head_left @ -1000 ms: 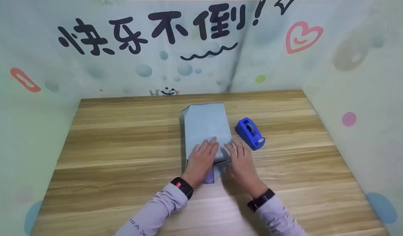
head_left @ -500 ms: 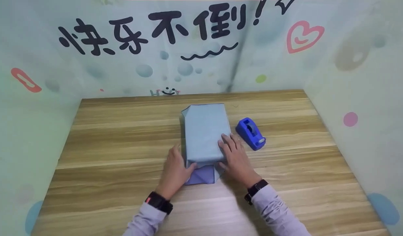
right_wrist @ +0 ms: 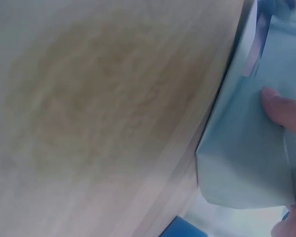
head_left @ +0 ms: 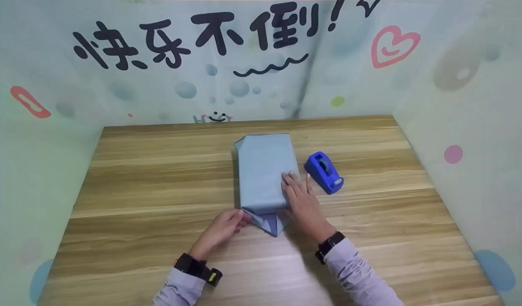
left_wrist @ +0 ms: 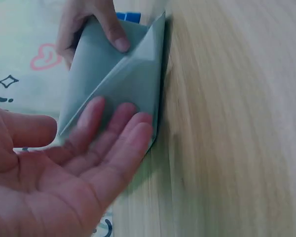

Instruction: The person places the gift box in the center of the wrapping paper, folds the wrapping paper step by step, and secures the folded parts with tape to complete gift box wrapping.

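Nearest the person, black wrist straps [head_left: 332, 242] sit above pale sleeves [head_left: 362, 272]. The left hand [head_left: 221, 228] lies at the near left corner of the paper-wrapped box [head_left: 265, 170]; in its wrist view the fingers are extended and touch the diagonally folded end flap [left_wrist: 133, 79], the thumb apart, with nothing gripped. That flap lies ahead and to the right of the left palm, its point towards the person, and the left hand is the nearer to its fold. The right hand [head_left: 306, 210] grips the box at its near right corner, thumb against the near end, fingers bent over the side and top. The box rests flat on the wood-grain table [head_left: 159, 182], its long axis running away from the person. Beyond the right hand, just beside the box, stands a blue tape dispenser [head_left: 322, 175]; behind the table hangs a printed backdrop [head_left: 265, 100].
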Motion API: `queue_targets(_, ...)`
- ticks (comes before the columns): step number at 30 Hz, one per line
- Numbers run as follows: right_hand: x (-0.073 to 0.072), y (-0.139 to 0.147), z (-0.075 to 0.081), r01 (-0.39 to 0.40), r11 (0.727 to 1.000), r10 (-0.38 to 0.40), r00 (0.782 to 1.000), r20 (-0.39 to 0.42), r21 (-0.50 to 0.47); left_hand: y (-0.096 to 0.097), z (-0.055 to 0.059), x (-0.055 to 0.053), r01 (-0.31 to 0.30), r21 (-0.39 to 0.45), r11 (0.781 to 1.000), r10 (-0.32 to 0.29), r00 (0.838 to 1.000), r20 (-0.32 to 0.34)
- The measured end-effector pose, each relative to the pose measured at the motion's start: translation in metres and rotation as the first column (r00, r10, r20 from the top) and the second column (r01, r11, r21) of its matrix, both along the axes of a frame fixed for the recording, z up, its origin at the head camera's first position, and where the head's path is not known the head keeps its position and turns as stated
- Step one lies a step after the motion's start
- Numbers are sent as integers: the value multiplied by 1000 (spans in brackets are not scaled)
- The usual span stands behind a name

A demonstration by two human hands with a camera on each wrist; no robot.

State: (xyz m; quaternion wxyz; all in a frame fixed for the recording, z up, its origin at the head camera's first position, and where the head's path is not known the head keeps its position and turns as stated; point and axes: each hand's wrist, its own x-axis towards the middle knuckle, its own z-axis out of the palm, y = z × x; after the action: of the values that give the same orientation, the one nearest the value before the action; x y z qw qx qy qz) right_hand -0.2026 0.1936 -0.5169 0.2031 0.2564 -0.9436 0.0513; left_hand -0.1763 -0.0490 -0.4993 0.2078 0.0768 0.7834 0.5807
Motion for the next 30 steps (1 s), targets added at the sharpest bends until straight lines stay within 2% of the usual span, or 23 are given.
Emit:
queue_targets(2, 0, -2, 2, -1, 1000, 1, 1000, 0, 25, 1, -1, 0, 51, 1, 999, -51, 998, -48)
queue_targets(5, 0, -2, 2, -37, 999, 37, 999, 1, 40, 2, -5, 0, 110, -46, 993, -115, 985, -126)
queue_targets(9, -4, -2, 0, -144, 989, 145, 989, -33, 44, 5, -12, 1, 200, -109, 974, -218, 956, -195)
queue_targets(13, -6, -2, -2, -229, 966, 243, 962, -121, 119, 9, -20, 0, 267, -188, 945, -310, 915, -259)
queue_targets(16, -8, -2, -4, -275, 940, 311, 934, -176, 201, 12, -24, -2, 287, -261, 921, -362, 880, -309)
queue_targets(20, -8, 1, -9, -334, 894, 397, 899, -185, 299, 13, -27, -3, 291, -339, 895, -406, 846, -345)
queue_targets(22, -7, 2, -10, -341, 875, 413, 896, -164, 343, 13, -27, -3, 294, -369, 882, -425, 834, -352)
queue_targets(25, -3, 2, -10, -322, 858, 397, 910, -120, 399, 13, -27, -4, 278, -419, 864, -444, 813, -378)
queue_targets(27, -1, 1, -8, -310, 856, 378, 922, -90, 414, 15, -27, -4, 233, -472, 850, -453, 781, -431)
queue_targets(29, -1, 1, -8, -307, 857, 365, 929, -66, 414, 17, -27, -3, 154, -556, 816, -479, 719, -503)
queue_targets(30, -1, 0, -8, -308, 858, 362, 930, -58, 411, 19, -28, -3, 101, -605, 790, -501, 676, -541)
